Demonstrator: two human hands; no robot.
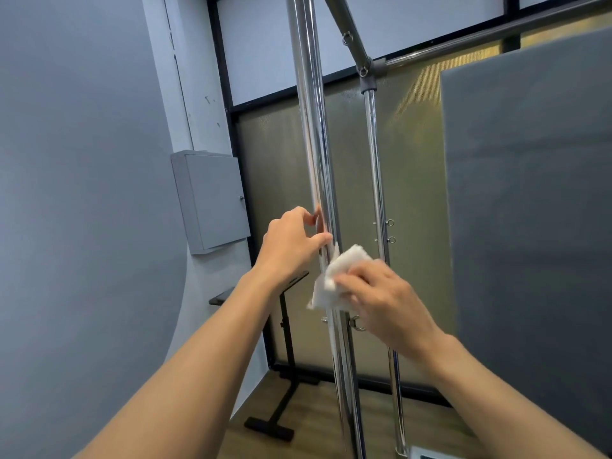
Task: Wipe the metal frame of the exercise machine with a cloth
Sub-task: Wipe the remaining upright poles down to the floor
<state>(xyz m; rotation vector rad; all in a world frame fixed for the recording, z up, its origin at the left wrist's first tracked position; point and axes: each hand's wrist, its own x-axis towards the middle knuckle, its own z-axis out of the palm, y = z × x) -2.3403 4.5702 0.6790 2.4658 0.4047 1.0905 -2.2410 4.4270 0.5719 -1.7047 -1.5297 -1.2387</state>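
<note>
Looked out from head height along two bare forearms stretched up from the bottom edge. Gripped with the left hand (291, 243) a shiny upright metal pole (313, 144) of the exercise machine, fingers curled round behind it and thumb laid across its front. Pinched in the right hand (384, 299) a folded white cloth (334, 276), fingers bent over it and pressing it against the right side of that same pole. Found the cloth just below and to the right of the left hand, close under the left thumb, with a loose corner hanging past the pole on its left side. Saw a small metal hook (355, 323) on the pole just under the cloth.

Behind that, made out a thinner second pole (376, 177) carrying two small rings (390, 230) at about the height of the hands, capped by a grey connector (368, 81) and joined there to a long crossbar (480, 41) running off to the right. Further back, saw a black stand (284, 342) on a wooden floor (314, 409), a grey metal box (212, 200) fixed to a pale wall (82, 160) on the left, frosted glass panels (281, 160) in black frames, and a large grey board (530, 193) filling the right side.
</note>
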